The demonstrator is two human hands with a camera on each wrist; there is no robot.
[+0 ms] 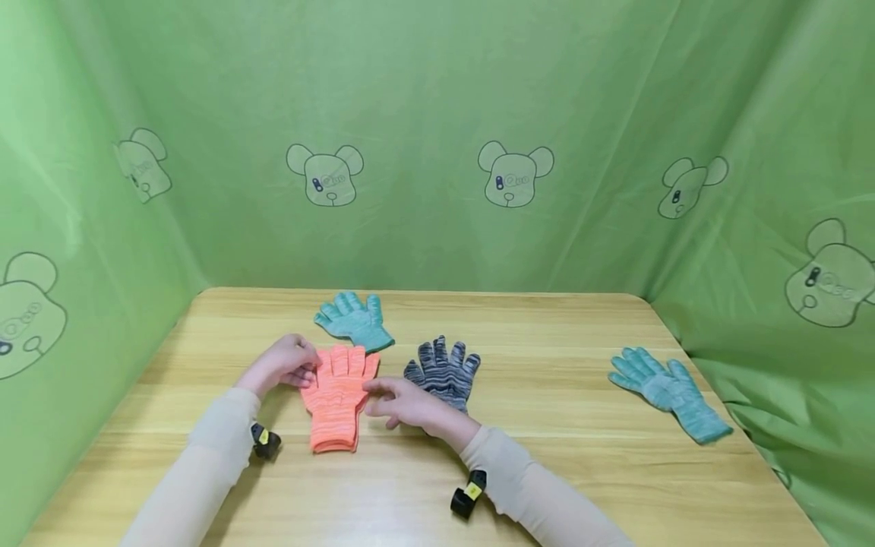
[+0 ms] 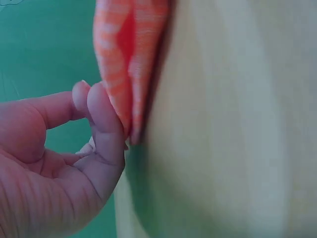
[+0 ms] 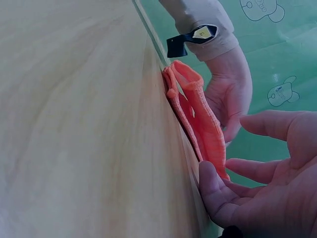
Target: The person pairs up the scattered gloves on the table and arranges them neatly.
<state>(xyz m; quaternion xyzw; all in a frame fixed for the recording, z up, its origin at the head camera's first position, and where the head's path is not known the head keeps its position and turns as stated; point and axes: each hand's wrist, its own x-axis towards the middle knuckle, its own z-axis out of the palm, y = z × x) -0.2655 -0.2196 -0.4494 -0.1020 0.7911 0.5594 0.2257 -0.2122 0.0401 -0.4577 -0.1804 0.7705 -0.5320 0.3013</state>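
Note:
Two orange knitted gloves (image 1: 335,395) lie stacked on the table, fingers pointing away and cuffs toward me. Their layers and cuff openings show in the right wrist view. My left hand (image 1: 290,361) has curled fingers at the stack's left edge and pinches it near the glove fingers. From the right, my right hand (image 1: 410,403) reaches over part of a black-and-grey striped glove (image 1: 447,372). Its fingers are loosely extended, the tips right at the orange gloves' right edge. Close up, the orange edge (image 2: 111,49) stands beside the left fingers (image 2: 104,119).
A teal glove (image 1: 355,323) lies just beyond the orange ones, and another teal glove (image 1: 677,391) lies far right. Green cloth walls (image 1: 424,228) surround the wooden table (image 1: 547,471). Black wrist cameras (image 1: 468,494) are strapped on over the sleeves.

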